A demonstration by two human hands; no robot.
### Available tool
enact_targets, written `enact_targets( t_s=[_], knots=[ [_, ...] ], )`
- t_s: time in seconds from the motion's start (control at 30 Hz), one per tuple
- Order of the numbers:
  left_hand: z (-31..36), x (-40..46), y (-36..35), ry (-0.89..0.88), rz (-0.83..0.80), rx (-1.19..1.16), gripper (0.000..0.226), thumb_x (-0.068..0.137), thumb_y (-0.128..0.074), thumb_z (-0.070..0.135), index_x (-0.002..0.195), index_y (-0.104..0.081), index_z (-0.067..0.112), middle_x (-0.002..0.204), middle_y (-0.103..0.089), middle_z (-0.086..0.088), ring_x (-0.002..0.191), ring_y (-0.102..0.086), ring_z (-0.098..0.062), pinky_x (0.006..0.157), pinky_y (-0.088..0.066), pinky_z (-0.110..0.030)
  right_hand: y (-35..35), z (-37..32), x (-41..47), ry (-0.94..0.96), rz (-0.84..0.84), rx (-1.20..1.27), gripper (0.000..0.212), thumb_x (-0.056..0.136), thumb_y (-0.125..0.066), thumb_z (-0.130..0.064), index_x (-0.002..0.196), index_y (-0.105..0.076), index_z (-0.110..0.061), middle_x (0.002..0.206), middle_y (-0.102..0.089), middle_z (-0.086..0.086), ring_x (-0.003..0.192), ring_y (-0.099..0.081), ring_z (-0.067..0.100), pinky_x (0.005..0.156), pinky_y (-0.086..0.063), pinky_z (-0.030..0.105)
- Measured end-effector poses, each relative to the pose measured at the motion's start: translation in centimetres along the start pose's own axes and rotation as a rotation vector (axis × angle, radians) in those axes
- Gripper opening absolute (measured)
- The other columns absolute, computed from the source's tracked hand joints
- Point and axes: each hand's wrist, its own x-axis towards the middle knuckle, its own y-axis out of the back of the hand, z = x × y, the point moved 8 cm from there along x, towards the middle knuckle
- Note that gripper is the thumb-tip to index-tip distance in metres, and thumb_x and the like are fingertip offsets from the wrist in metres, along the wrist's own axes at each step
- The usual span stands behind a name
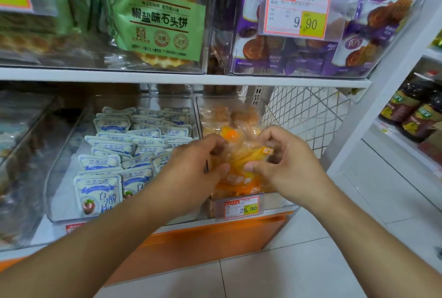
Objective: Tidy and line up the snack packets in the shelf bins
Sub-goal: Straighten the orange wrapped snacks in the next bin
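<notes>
One head-worn view looks forward and down, close to the lower shelf [181,77]. The floor [299,264] shows at bottom right.

Setting: retail shop, snack aisle. White shelf boards [181,77] carry clear plastic bins [59,178] stocked with many identical packets: blue-white packets [100,187], green waffle-biscuit packs [157,20], purple cookie bags [358,34]. Printed price tags are clipped to bin fronts, one reading 9.90 [296,13], another 29.90 [241,207]. A neighbouring white rack holds dark jars [413,111] in rows. Pale tiled floor [275,273] below.
</notes>
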Motion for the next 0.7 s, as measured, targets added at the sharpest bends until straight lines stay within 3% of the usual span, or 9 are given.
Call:
enact_targets(
  t_s=[0.1,0.17,0.23,0.3,0.37,0.47,0.57,0.63,0.7],
  knots=[
    [-0.5,-0.3,0.2,-0.047,-0.007,0.071,0.023,0.098,-0.065,0.030,0.114,-0.056,0.044,0.102,-0.064,0.023,0.106,-0.053,0.006,0.089,-0.044,-0.016,-1.9,0.9,0.0,-0.029,-0.095,-0.084,0.042,0.076,-0.093,-0.021,0.095,-0.056,-0.026,0.092,-0.074,-0.004,0.054,-0.051,0.020,0.056,-0.055,0.046],
    [0.0,-0.7,0.1,-0.136,0.001,0.186,0.017,0.099,-0.062,0.029,0.113,-0.059,0.039,0.101,-0.064,0.019,0.104,-0.040,0.020,0.099,-0.028,-0.006,-2.5,1.0,-0.2,-0.021,-0.141,-0.192,0.045,0.077,-0.093,-0.025,0.090,-0.050,-0.028,0.080,-0.066,-0.008,0.052,-0.047,0.013,0.055,-0.052,0.042],
    [0.4,-0.9,-0.3,-0.234,0.016,0.270,0.012,0.099,-0.059,0.036,0.111,-0.061,0.035,0.098,-0.062,0.017,0.100,-0.042,0.013,0.107,-0.021,-0.015,-3.0,0.8,-0.4,-0.013,-0.210,-0.297,0.045,0.078,-0.092,-0.027,0.089,-0.048,-0.029,0.079,-0.063,-0.011,0.053,-0.051,0.014,0.060,-0.054,0.043],
    [0.7,-1.0,-1.0,-0.281,-0.001,0.318,0.018,0.097,-0.058,0.046,0.112,-0.063,0.038,0.094,-0.060,0.020,0.100,-0.043,0.005,0.109,-0.020,-0.027,-3.6,0.6,-0.8,-0.014,-0.313,-0.357,0.040,0.080,-0.090,-0.029,0.091,-0.052,-0.036,0.092,-0.068,-0.014,0.059,-0.058,0.008,0.062,-0.055,0.034],
    [0.9,-0.9,-1.5,-0.315,0.020,0.342,0.019,0.094,-0.057,0.048,0.109,-0.066,0.039,0.092,-0.063,0.017,0.100,-0.043,-0.001,0.103,-0.017,-0.025,-3.5,0.5,-1.1,-0.022,-0.344,-0.320,0.036,0.083,-0.087,-0.027,0.097,-0.057,-0.041,0.098,-0.068,-0.015,0.074,-0.063,0.002,0.064,-0.053,0.020],
    [1.2,-0.7,-1.7,-0.338,0.044,0.421,0.018,0.092,-0.055,0.043,0.099,-0.071,0.037,0.091,-0.070,0.010,0.101,-0.046,-0.004,0.096,-0.013,-0.021,-1.3,0.4,-0.9,0.007,-0.248,-0.263,0.030,0.083,-0.086,-0.015,0.094,-0.067,-0.035,0.093,-0.069,-0.011,0.088,-0.063,0.001,0.074,-0.047,0.015],
    [1.3,-0.9,-2.6,-0.354,-0.016,0.502,0.023,0.100,-0.046,0.042,0.104,-0.068,0.036,0.099,-0.069,0.009,0.109,-0.054,-0.014,0.108,-0.009,-0.026,0.9,1.3,-0.8,-0.039,-0.194,-0.337,0.022,0.084,-0.085,-0.015,0.077,-0.072,-0.031,0.083,-0.072,-0.015,0.078,-0.063,-0.002,0.069,-0.046,0.016],
    [1.6,-1.0,-2.8,-0.380,-0.013,0.563,0.022,0.101,-0.046,0.041,0.104,-0.067,0.035,0.098,-0.069,0.007,0.110,-0.057,-0.018,0.109,-0.008,-0.030,1.7,2.0,-0.9,-0.062,-0.188,-0.407,0.020,0.085,-0.084,-0.016,0.074,-0.073,-0.029,0.077,-0.071,-0.020,0.072,-0.062,-0.005,0.062,-0.045,0.012],
    [1.9,-1.0,-3.3,-0.396,-0.008,0.625,0.028,0.102,-0.042,0.046,0.103,-0.067,0.033,0.095,-0.070,0.008,0.109,-0.059,-0.019,0.108,-0.009,-0.032,1.8,2.7,-1.1,-0.073,-0.208,-0.471,0.020,0.087,-0.080,-0.013,0.077,-0.073,-0.029,0.077,-0.071,-0.021,0.075,-0.064,-0.006,0.065,-0.048,0.011]
  ],
)
